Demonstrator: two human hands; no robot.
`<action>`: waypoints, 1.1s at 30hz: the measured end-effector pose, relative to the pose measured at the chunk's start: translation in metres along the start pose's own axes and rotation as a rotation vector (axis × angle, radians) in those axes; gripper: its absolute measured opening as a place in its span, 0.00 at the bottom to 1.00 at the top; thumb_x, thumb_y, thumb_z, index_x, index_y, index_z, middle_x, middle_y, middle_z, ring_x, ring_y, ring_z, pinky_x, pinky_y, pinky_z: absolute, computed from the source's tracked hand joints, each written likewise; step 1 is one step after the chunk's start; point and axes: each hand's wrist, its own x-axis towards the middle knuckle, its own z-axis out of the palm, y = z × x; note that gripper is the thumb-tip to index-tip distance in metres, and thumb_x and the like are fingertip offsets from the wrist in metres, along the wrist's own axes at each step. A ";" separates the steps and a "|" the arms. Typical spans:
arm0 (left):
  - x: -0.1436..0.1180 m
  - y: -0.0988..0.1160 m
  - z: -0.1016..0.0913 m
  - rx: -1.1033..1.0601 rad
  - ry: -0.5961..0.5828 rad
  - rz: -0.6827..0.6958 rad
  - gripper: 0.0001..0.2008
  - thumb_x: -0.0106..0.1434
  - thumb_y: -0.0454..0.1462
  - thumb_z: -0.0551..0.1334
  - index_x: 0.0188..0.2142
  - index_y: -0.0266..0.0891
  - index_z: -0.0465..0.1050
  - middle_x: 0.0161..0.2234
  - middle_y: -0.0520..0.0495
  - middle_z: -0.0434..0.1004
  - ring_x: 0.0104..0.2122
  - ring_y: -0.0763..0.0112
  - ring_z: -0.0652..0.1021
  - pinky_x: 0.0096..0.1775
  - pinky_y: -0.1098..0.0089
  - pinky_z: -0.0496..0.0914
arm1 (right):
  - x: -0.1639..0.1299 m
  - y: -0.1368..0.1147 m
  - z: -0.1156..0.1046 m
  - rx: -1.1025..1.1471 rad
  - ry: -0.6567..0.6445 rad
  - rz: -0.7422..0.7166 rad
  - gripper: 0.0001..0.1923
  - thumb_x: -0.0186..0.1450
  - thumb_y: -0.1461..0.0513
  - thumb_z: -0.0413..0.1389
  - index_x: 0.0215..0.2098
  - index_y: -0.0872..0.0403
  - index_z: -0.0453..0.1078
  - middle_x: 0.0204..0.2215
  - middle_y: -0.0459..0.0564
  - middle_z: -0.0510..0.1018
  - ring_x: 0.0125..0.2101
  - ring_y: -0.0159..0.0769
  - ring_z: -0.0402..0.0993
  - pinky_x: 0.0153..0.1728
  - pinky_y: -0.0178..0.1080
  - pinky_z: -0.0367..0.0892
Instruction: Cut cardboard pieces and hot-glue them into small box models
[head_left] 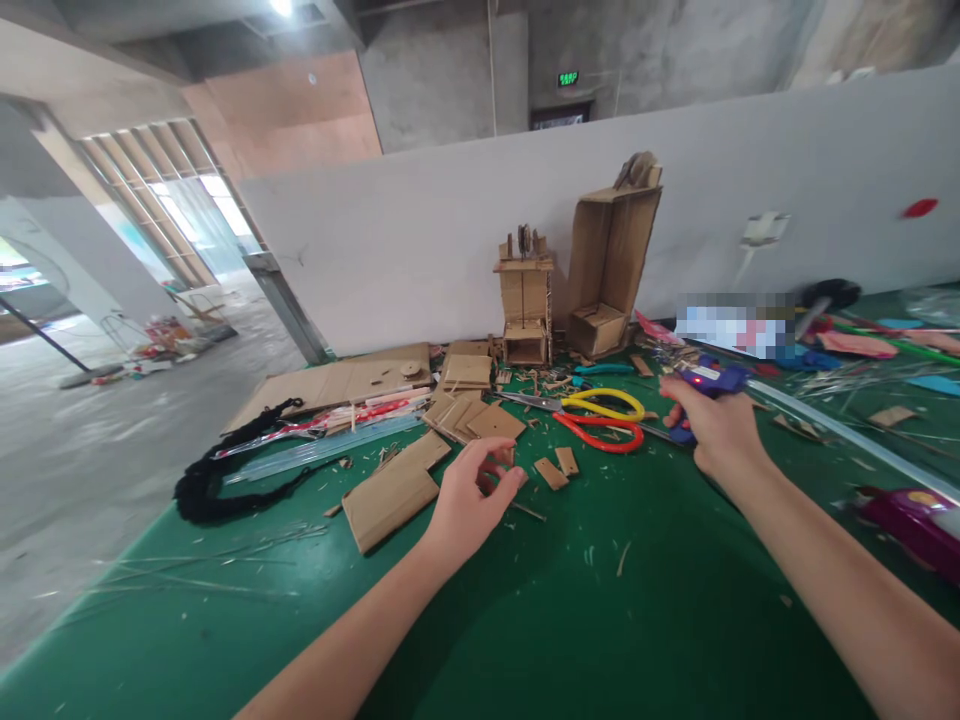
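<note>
Both forearms reach out over the green worktop (600,620). The left hand (469,500) hovers just above the surface with its fingers curled in; it may be pinching a small cardboard bit between thumb and fingertips, but the view is too blurred to tell for sure. Just right of it lie two small cardboard tabs (556,468), and just left a cardboard slab (390,505). The right hand (716,425) is clenched around the handle of a blue glue gun (709,385), whose red light glows on top; a clear glue stick (847,435) runs out behind it to the right. Between the hands lie two pairs of scissors, one with red handles (600,432) and one with yellow handles (604,403), touching each other. At the right edge sits a magenta tool (911,520). Farther left, a black cord (217,480) coils near the worktop's edge beside clear sticks (322,450) and flat cardboard sheets (337,380). A heap of cut cardboard squares (465,395) lies behind the left hand. At the back, against the white wall (450,240), stand a small cardboard tower (525,300) and a taller open cardboard box (611,265), just beside each other.
</note>
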 end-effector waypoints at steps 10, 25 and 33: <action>0.005 -0.001 -0.004 -0.116 0.089 -0.027 0.14 0.56 0.36 0.61 0.43 0.39 0.68 0.32 0.49 0.71 0.30 0.74 0.74 0.31 0.74 0.70 | -0.023 -0.007 0.001 -0.074 -0.569 -0.062 0.16 0.53 0.51 0.61 0.22 0.57 0.70 0.07 0.40 0.64 0.10 0.26 0.59 0.14 0.31 0.57; 0.018 -0.011 -0.022 -0.107 0.111 -0.051 0.19 0.55 0.40 0.63 0.46 0.36 0.71 0.39 0.42 0.74 0.34 0.67 0.77 0.29 0.68 0.76 | -0.079 0.018 0.005 -0.050 -0.964 0.082 0.18 0.53 0.48 0.60 0.24 0.55 0.68 0.13 0.41 0.68 0.11 0.24 0.57 0.16 0.33 0.57; 0.017 -0.007 -0.015 -0.265 0.125 -0.097 0.17 0.57 0.41 0.61 0.45 0.36 0.68 0.32 0.47 0.76 0.32 0.68 0.78 0.31 0.69 0.74 | -0.085 0.012 0.019 -0.083 -0.960 0.068 0.18 0.53 0.49 0.60 0.21 0.54 0.66 0.13 0.39 0.66 0.10 0.22 0.56 0.13 0.30 0.55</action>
